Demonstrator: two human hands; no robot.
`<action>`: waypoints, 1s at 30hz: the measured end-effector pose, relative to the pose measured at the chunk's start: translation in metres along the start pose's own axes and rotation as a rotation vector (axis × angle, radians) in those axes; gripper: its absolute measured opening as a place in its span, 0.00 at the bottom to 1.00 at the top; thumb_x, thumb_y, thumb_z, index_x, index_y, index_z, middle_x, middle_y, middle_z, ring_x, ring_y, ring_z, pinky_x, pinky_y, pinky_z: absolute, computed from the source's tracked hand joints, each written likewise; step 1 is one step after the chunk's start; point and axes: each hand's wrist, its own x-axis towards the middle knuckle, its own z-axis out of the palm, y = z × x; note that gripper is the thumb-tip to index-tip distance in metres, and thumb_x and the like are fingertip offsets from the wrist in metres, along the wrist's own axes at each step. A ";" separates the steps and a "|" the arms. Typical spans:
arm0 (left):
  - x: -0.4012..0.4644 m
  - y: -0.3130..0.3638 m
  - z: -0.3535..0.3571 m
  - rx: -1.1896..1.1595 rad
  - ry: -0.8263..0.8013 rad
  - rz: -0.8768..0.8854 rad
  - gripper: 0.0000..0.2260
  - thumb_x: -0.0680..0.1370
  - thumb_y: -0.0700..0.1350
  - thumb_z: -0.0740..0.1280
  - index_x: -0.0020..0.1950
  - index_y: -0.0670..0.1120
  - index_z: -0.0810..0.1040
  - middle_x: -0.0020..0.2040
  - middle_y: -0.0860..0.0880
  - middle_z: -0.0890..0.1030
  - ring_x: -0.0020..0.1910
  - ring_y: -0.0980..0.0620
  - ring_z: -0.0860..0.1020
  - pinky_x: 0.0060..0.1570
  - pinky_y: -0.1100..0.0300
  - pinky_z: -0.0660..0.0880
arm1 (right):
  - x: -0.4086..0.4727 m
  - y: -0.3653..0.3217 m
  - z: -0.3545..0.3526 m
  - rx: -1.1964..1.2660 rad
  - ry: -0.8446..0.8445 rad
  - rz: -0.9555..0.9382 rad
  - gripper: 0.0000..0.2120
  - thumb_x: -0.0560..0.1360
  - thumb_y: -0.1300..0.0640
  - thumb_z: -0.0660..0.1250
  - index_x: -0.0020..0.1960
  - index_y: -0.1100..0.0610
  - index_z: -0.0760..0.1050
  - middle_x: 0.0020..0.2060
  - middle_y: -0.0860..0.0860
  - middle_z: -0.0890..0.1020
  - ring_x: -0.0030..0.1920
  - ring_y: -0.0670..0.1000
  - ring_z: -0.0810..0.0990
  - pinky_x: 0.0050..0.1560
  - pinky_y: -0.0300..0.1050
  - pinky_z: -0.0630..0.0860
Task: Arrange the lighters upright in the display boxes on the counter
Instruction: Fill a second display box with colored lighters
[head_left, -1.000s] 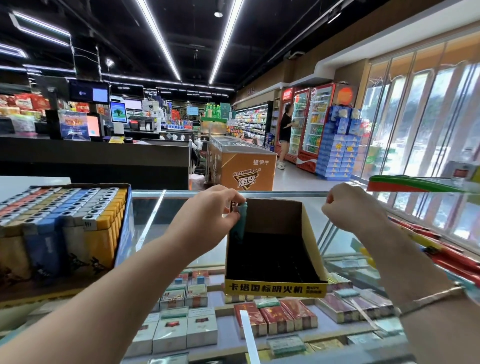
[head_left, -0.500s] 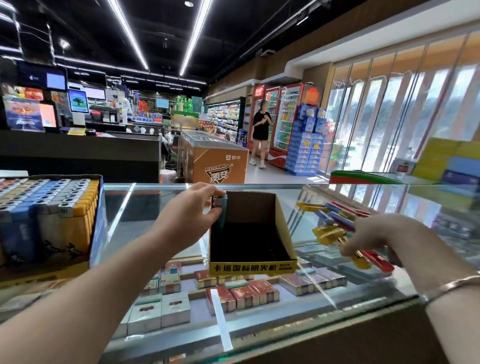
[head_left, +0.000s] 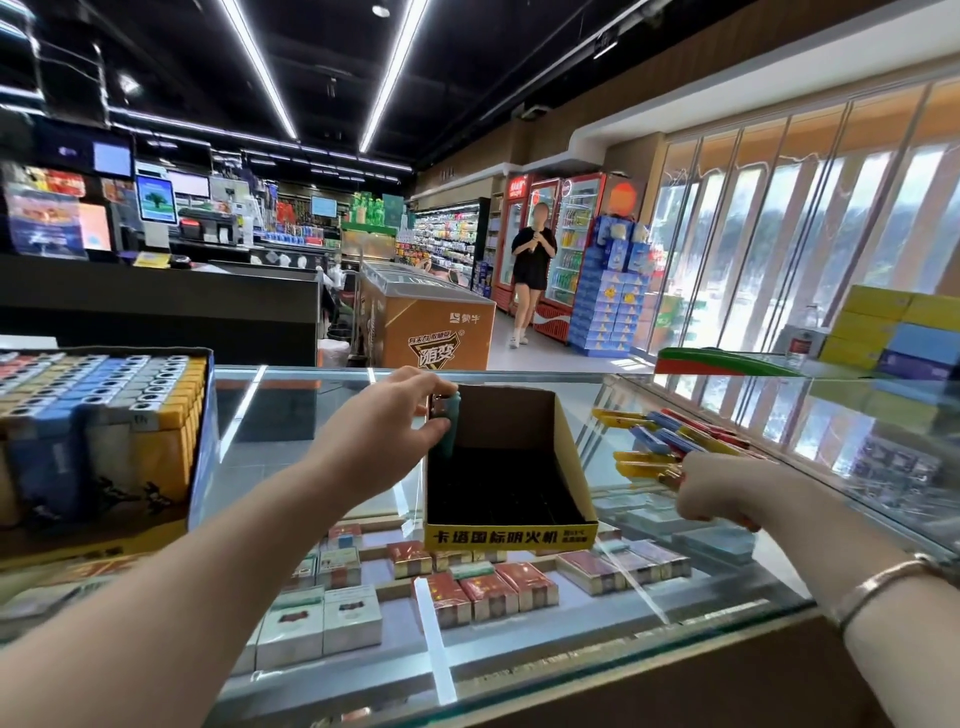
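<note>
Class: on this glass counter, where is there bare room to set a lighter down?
Bare glass lies between the full lighter box and the open display box, behind the left hand. It is crowded at the loose lighters by the right hand.

Bright overall: ceiling strip lights (head_left: 260, 67) overhead against a dark ceiling, strong daylight through the right-hand windows (head_left: 810, 244), slightly blown out. Glare and reflections across the glass worktop (head_left: 727, 597). Wide-angle bending at the edges; left edge and right pile of lighters (head_left: 670, 441) motion-blurred.
</note>
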 end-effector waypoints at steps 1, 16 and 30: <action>0.000 0.000 0.000 -0.004 -0.004 0.000 0.14 0.76 0.45 0.67 0.61 0.50 0.75 0.60 0.53 0.75 0.51 0.54 0.77 0.47 0.61 0.73 | 0.005 -0.001 0.005 -0.001 0.047 -0.021 0.07 0.74 0.62 0.59 0.51 0.56 0.69 0.40 0.50 0.72 0.38 0.45 0.70 0.37 0.36 0.68; 0.000 0.006 -0.006 0.004 -0.031 -0.048 0.11 0.75 0.43 0.66 0.58 0.50 0.75 0.57 0.54 0.74 0.47 0.53 0.77 0.45 0.53 0.78 | 0.007 -0.013 0.020 -0.098 0.429 -0.365 0.14 0.74 0.66 0.60 0.48 0.49 0.61 0.42 0.46 0.69 0.44 0.47 0.71 0.42 0.40 0.66; 0.009 0.002 -0.016 0.046 -0.067 -0.174 0.09 0.72 0.39 0.63 0.43 0.53 0.67 0.52 0.52 0.72 0.44 0.51 0.74 0.41 0.56 0.74 | -0.013 -0.074 -0.043 0.696 0.336 -0.626 0.10 0.72 0.68 0.66 0.49 0.55 0.74 0.41 0.56 0.76 0.41 0.52 0.75 0.38 0.43 0.72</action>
